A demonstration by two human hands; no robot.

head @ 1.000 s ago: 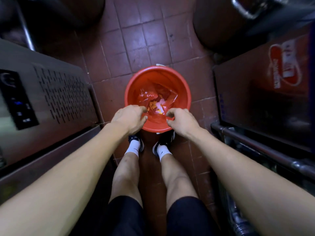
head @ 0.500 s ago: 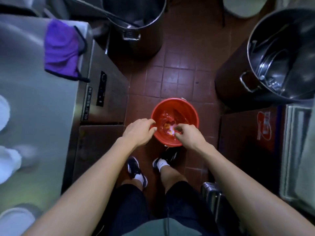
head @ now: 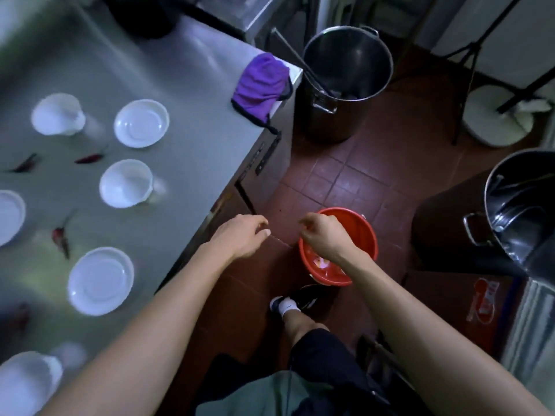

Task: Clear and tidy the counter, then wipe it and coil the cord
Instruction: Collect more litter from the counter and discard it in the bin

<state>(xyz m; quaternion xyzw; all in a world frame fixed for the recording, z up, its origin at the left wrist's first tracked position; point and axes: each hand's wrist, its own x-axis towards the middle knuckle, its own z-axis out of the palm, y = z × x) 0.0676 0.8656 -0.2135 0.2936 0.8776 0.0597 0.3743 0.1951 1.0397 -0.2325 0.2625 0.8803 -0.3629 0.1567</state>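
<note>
On the left, the steel worktop (head: 186, 94) carries white dishes: shallow bowls (head: 141, 123) and deeper cups (head: 126, 183) spread across it, some blurred at the frame's edge. Red chili peppers (head: 90, 158) lie loose between the dishes, 1 near the front bowl (head: 100, 280) and others toward the left edge. At the far right corner of the worktop, a purple cloth (head: 259, 85) hangs partly over the edge. No cord can be made out.

The left hand (head: 240, 235) hovers just past the worktop's edge above the floor, fingers loosely curled, its grip holding nothing visible. The right hand (head: 322, 235) hangs over the near rim of the red bucket (head: 368, 235), fingers bent downward, also holding nothing that can be seen. The bucket stands on the brown tiled floor (head: 360, 163) and has scraps of waste at its bottom.

Behind it, beside the worktop's end, stands a tall steel pot (head: 348, 85). Another big steel pot (head: 522, 211) sits at the right edge.
</note>
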